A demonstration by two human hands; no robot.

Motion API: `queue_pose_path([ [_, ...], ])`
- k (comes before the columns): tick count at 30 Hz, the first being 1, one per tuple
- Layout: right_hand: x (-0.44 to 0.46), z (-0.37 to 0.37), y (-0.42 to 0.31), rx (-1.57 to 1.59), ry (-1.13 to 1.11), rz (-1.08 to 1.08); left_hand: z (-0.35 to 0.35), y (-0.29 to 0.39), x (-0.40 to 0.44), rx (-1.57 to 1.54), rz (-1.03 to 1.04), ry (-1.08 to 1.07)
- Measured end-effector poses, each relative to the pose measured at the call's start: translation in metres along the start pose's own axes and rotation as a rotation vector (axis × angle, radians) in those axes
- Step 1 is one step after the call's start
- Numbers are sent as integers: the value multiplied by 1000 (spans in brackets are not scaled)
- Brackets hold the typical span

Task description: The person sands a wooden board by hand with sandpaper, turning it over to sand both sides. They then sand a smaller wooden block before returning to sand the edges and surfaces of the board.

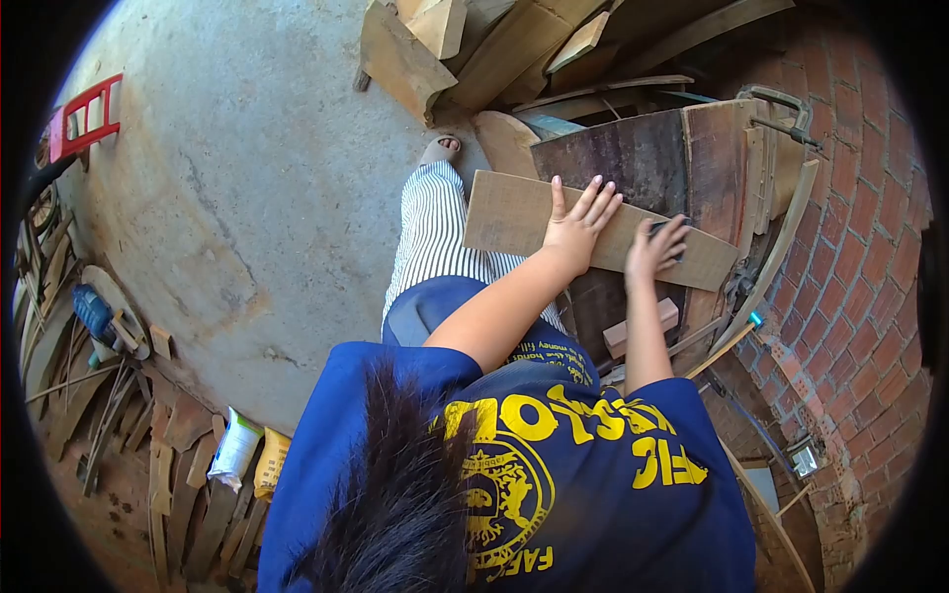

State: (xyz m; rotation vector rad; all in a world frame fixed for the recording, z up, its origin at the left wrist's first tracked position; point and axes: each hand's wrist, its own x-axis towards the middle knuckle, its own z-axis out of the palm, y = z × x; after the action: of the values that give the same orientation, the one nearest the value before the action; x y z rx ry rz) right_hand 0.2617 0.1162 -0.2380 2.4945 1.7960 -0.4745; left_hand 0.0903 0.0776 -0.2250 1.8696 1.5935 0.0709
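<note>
A flat brown wooden board (504,212) lies slantwise across a dark wooden bench (613,158) in front of me. My left hand (578,232) rests flat on the middle of the board with its fingers spread. Near the board's right end, my right hand (652,255) is bent over a small dark object (656,228) pressed to the board's face. Slight blur and the fingers hide most of that object, so its kind is unclear. Beside my right forearm, a short pale wood block (643,328) sits on the bench.
A metal clamp (791,124) grips the bench's far right corner, near a brick wall (850,198). Stacked wood offcuts (504,49) stand ahead. To the left are concrete floor (247,178), a red stool (91,119), more wood scraps (188,504) and a white bag (235,448).
</note>
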Motion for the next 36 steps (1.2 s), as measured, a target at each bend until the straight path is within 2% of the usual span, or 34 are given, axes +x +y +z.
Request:
queue_pose_path([
  [3,27,-20,14,45,-15,100,-6,0,-1,-1,-1,-43],
  [9,19,-19,10,71,-21,120,-17,0,0,-50,-9,-143],
  [13,-4,-4,5,20,-20,66,-13,2,1,-13,-17,-123],
  [19,-5,-1,3,-3,19,90,-12,3,2,10,-17,-160],
  [22,-6,-2,2,3,20,88,-14,4,2,39,-19,-113],
  [25,-5,-1,3,1,26,69,-14,2,4,45,-10,-179],
  [27,-6,2,6,17,42,72,-14,2,2,55,-12,-131],
  [30,-5,3,7,-3,62,55,-19,3,2,110,-13,-195],
  [36,-6,2,6,6,42,73,-16,3,2,110,-13,-160],
])
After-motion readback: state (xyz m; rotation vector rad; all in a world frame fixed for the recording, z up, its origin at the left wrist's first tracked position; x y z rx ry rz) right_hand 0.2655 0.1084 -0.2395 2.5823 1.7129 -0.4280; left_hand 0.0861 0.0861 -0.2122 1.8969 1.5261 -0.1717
